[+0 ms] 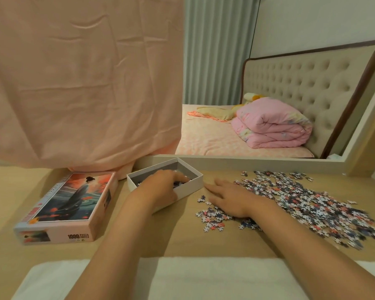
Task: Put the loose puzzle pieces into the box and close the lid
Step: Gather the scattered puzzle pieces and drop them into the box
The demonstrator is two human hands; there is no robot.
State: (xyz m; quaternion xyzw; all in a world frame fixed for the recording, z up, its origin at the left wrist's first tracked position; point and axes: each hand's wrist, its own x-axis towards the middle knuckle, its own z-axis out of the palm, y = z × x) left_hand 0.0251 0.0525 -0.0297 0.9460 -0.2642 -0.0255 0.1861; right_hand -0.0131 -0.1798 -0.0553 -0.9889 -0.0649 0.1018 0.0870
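A person's left hand (160, 184) reaches into the open white box (192, 187) at the middle of a pale wooden tabletop (182, 237). Its fingers (179, 175) curl downward over the dark puzzle pieces already lying inside. Whether they pinch any piece cannot be told, since the back of the hand hides the fingertips.

The right hand (232, 198) lies palm down on the tabletop just to the right of the box. Its fingers are straight and close together, pointing toward the box's right wall, with the tips near that wall. The wrist and heel of this hand rest on the left fringe of the loose puzzle pieces (307, 200), which lie in a broad scattered heap of white, blue and pink across the right side of the tabletop. A few stray pieces lie apart near the hand.

The lid (74, 204) lies face up to the left of the box and apart from it. It carries a picture of a robed figure and the words "1000 pieces" on its near side.

A pink cloth (85, 83) hangs behind the lid and box. To its right, past a white ledge, a bed (210, 141) holds a folded pink quilt (273, 128) against a tufted headboard (301, 87).
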